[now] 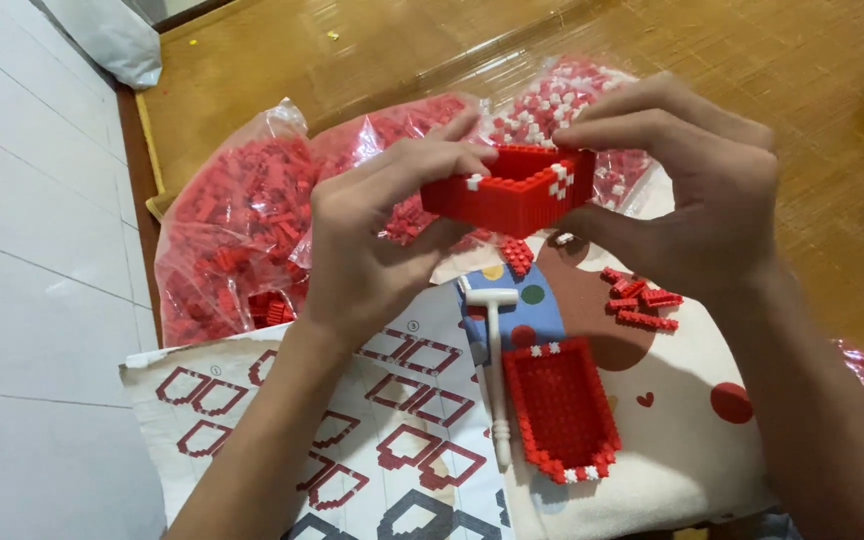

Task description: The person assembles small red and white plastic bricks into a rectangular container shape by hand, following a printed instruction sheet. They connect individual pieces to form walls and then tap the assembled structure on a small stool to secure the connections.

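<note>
While both hands meet over the middle of the scene, the left hand (372,235) is closed on the near left end of a red brick frame (512,190), thumb underneath and fingers curled over its top edge, holding it up in the air. Far to the left of that grip, pale floor tiles (32,250) run along the edge, and just behind and left of the hand lies a clear bag of loose red bricks (232,230), bulging and crumpled. Below the left wrist a printed instruction sheet (352,430) with red heart-shaped outlines is spread flat. The frame itself is an open-topped wall of small red bricks with a few white ones at its corners, tilted slightly and gripped between both hands. Straight beneath it lies a white plastic hammer tool (497,360), its head towards the grip, and just to the right of that tool sits a flat red base piece (562,410) with a raised edge and white bricks at its ends, resting on a cream cloth (672,440) with red dots. The right hand (692,190) is pinched shut on the frame's right end, fingers on top and thumb below. Under that hand, a small heap of loose red bricks (642,300) rests on the cloth, and a woven mat (832,220) stretches off to the right.
</note>
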